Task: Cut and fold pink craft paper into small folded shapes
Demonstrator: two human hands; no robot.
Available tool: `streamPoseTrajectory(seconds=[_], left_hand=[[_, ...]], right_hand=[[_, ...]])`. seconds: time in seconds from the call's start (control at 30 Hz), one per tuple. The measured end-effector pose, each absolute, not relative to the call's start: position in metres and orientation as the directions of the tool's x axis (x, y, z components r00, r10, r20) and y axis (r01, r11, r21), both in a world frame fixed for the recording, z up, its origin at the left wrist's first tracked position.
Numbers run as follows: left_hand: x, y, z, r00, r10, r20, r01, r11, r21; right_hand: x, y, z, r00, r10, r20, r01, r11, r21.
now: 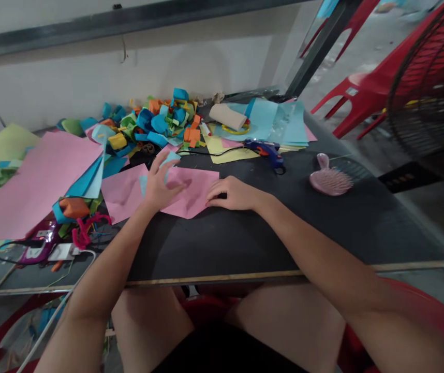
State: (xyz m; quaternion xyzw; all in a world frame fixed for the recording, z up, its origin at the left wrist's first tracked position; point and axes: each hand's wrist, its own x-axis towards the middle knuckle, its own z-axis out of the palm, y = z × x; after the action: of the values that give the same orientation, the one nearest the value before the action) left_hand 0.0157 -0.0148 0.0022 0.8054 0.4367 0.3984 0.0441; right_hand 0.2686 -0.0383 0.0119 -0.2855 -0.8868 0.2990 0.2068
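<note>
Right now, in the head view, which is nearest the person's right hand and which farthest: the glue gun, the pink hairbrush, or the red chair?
From the right hand:
1. Glue gun, just beyond it on the table.
2. Pink hairbrush, farther right.
3. Red chair, off the table, far right.

arms: mine, both bare from wrist to above the elbow, no sleeves in view | left hand [160,184]: no ring, no glove, no watch or band | right hand [232,192]: same, nothing worn on fingers or wrist | legs: thighs bare | clothing: dark black shorts at my lap
</note>
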Motion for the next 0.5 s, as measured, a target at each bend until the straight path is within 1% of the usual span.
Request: streamPoseTrajectory(seconds=[0.07, 0.1, 0.17, 0.27, 0.33, 0.4, 0.5], left_hand=[[0.015, -0.017, 0.004, 0.477, 0.676, 0.562, 0.636, -0.707, 0.31], [0.015, -0.018, 0.004, 0.555, 0.647, 0.523, 0.607, -0.745, 0.278], [0.016, -0.019, 0.003, 0.687, 0.586, 0.43, 0.522, -0.809, 0.269], [0.018, -0.019, 0.0, 0.762, 0.554, 0.336, 0.445, -0.825, 0.349], [0.018, -0.019, 0.0, 0.743, 0.588, 0.32, 0.459, -0.795, 0.396], [0.017, -0.019, 0.002, 0.721, 0.621, 0.307, 0.47, -0.765, 0.44], [0.016, -0.02, 0.006, 0.72, 0.634, 0.282, 0.437, -0.731, 0.524]], right_hand=[[0.274, -0.033, 0.007, -0.722, 0.67, 0.174, 0.382, 0.596, -0.706], [0.276, -0.031, 0.006, -0.71, 0.687, 0.158, 0.39, 0.57, -0.724], [0.278, -0.029, 0.004, -0.669, 0.734, 0.12, 0.409, 0.498, -0.765], [0.274, -0.03, 0.004, -0.538, 0.838, 0.094, 0.389, 0.345, -0.854], [0.268, -0.032, 0.003, -0.439, 0.894, 0.091, 0.368, 0.271, -0.89], [0.263, -0.034, 0.002, -0.379, 0.922, 0.075, 0.403, 0.237, -0.884], [0.257, -0.036, 0.002, -0.388, 0.919, 0.062, 0.49, 0.263, -0.831]])
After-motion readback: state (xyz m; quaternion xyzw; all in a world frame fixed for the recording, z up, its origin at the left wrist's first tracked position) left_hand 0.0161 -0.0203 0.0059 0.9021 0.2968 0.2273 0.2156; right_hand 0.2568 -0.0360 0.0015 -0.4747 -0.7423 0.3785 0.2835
